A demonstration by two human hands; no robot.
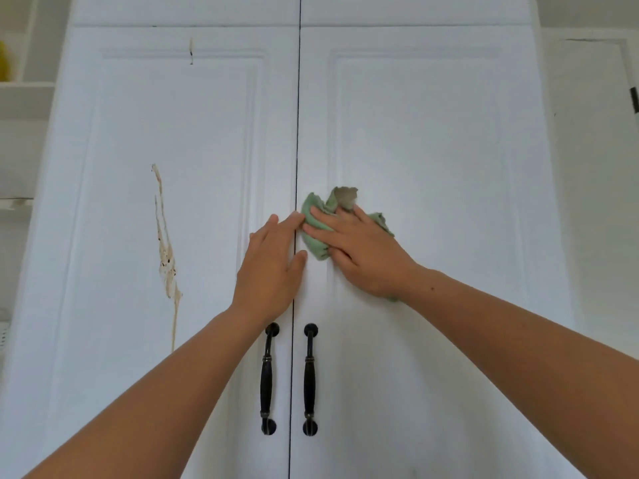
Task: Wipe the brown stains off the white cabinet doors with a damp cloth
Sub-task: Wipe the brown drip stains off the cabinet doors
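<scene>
The right hand, fingers spread, presses the green cloth on the right door while the left hand lies flat by the seam, and the cloth's soiled fold could smear the left door's brown stain

On your left you see a white shelf holding a yellow object; on your right, a black hinge.

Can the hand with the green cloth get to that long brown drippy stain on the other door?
Probably yes. The right hand presses the cloth on the right door; the stain lies bare on the left door. Only the left hand, flat across the gap, sits between.
</scene>
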